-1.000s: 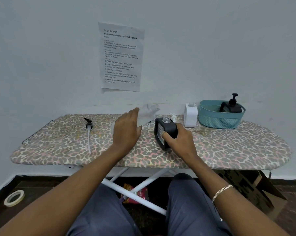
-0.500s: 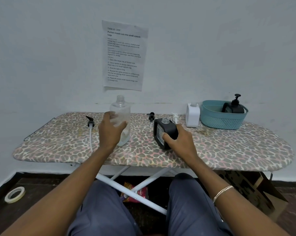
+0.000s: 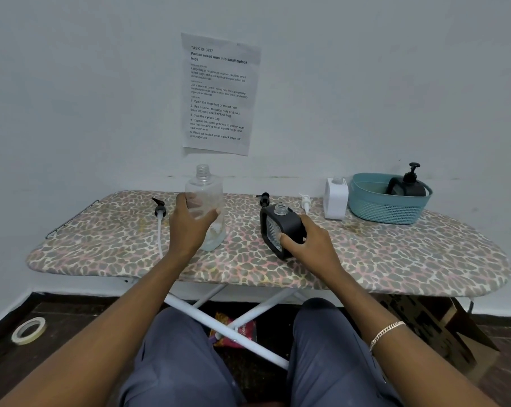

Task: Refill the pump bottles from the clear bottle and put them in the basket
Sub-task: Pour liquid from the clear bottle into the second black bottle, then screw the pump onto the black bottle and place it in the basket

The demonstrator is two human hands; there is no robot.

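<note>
Two hands are holding bottles on the worktop (image 3: 395,259). The left hand (image 3: 189,227) is wrapping its grip round the clear bottle (image 3: 204,201) – thumb on the right side, fingers curling behind – which is standing upright and uncapped left of centre, with a little liquid sitting at its bottom. The right hand (image 3: 310,245) is closing its grip on the black bottle (image 3: 283,230), thumb pressing on the ribbed front face. That bottle is appearing slightly tilted, neck open with no pump fitted, near the clear bottle's right but apart from it.

Three loose pumps are lying on the worktop: a tubed pump (image 3: 159,212) at the left, a black pump (image 3: 264,199) just behind the black bottle, and a white pump (image 3: 305,201) to its right. Farther right, a white bottle (image 3: 335,198) is standing open-necked just beside the basket (image 3: 386,210) – and inside the basket a pump bottle (image 3: 408,185) is sitting with its pump on.
</note>
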